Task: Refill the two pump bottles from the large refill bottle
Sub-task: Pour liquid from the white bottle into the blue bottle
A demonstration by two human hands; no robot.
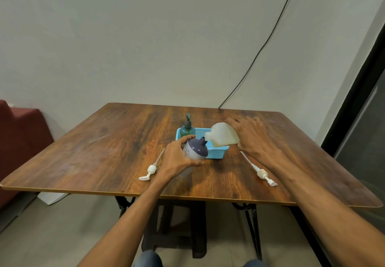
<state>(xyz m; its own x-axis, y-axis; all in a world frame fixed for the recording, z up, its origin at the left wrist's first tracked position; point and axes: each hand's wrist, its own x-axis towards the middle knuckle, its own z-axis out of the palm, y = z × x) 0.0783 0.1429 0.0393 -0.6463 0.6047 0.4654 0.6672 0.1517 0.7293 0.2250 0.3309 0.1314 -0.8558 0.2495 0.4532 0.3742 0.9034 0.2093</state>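
Observation:
My left hand (pixel 177 158) grips a round purple-and-white pump bottle (pixel 195 149) with its pump off, tilted so that its open neck points up and to the right. My right hand (pixel 250 136) holds the large whitish refill bottle (pixel 223 135) tipped on its side, its mouth right at the purple bottle's neck. A green pump bottle (pixel 187 128) with its pump on stands in the back left of the blue basket (pixel 216 154). Two white pump heads with tubes lie on the table, one at the left (pixel 151 169) and one at the right (pixel 261 173).
The wooden table (pixel 104 152) reaches to the wall at the back; its front edge is close to me. A dark red seat (pixel 18 137) stands at the left. A black cable (pixel 266 43) runs down the wall to the table's back edge.

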